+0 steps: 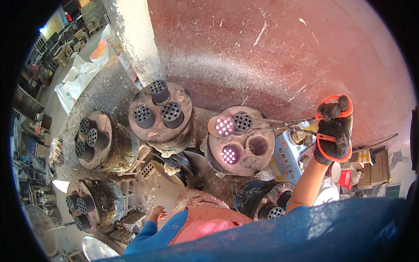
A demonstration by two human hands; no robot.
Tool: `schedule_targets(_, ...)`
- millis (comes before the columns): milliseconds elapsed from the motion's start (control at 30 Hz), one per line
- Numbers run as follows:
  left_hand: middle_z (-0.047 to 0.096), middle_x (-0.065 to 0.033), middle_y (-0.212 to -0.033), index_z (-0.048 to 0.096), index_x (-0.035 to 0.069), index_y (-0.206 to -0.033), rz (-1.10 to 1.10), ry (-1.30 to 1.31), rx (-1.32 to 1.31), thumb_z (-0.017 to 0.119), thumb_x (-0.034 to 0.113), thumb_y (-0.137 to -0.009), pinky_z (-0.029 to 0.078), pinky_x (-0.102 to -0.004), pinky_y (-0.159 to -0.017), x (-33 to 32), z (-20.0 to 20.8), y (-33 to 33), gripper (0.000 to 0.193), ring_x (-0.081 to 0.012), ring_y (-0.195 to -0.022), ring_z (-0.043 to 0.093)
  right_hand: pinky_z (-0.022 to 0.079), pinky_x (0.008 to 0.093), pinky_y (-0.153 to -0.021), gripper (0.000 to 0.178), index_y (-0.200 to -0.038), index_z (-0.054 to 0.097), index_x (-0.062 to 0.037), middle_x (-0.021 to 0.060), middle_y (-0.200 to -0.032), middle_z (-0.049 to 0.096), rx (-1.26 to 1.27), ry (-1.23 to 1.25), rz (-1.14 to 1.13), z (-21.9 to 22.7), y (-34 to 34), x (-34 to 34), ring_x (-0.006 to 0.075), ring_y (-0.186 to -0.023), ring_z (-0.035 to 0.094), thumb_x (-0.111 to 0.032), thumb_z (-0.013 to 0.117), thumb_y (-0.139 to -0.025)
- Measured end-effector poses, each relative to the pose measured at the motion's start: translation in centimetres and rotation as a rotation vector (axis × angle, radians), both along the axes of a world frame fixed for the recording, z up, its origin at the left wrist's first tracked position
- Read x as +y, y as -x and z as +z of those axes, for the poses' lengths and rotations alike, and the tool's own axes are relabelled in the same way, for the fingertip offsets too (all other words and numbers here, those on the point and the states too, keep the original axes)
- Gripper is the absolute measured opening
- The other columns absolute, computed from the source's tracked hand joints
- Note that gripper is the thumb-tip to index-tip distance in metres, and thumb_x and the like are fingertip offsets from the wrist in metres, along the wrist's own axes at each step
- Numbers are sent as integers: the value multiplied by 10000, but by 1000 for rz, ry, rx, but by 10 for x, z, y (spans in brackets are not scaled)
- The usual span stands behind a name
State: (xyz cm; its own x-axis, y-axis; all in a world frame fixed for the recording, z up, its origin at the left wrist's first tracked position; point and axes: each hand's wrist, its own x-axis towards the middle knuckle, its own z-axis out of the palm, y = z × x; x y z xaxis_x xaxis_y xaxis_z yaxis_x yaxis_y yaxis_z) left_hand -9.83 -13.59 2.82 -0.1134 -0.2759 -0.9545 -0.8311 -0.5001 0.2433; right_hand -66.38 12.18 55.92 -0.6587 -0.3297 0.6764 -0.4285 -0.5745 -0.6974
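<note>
Right forearm (306, 185) bare, angled forward and outward to right; wrist (322, 157) within dark cuff. Right hand (330, 128) in dark glove, fingers (343, 103) bent, gripping. Left arm (148, 236) blue-sleeved, low, close to body; left hand (158, 214) bare, fingers loosely extended, pointing rightward.

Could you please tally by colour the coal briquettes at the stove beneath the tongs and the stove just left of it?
Glowing briquettes: 2
Black briquettes: 4
Total: 6
</note>
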Motion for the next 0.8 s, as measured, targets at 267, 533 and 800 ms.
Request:
schedule_targets(267, 595, -149, -868, 464, 95, -1118, 34, 44, 102, 467, 248, -840, 513, -395, -574, -9, 6, 34, 317, -258, -665, 610, 371, 363, -799, 796, -1274, 375, 44, 58, -924, 491, -1, -18, 59, -1, 15, -1, 177, -846, 476, -354, 643, -638)
schedule_targets(533, 592, -141, -856, 466, 120, -1114, 10, 47, 80, 452, 251, -843, 516, -390, -554, -13, -2, 29, 302, -254, -660, 617, 414, 354, -739, 696, -1199, 436, 37, 65, -875, 521, -86, -9, 156, -19, 12, -46, 217, -820, 507, -271, 674, -621)
schedule_targets(800, 592, -187, -916, 452, 96, -1161, -119, -3, 105, 453, 252, -857, 527, -418, -573, -19, -15, 30, 342, -297, -676, 627, 374, 312, -572, 416, -1087, 490, 34, 45, -716, 456, 28, 21, -214, 17, -11, -13, 163, -614, 422, -124, 571, -711)
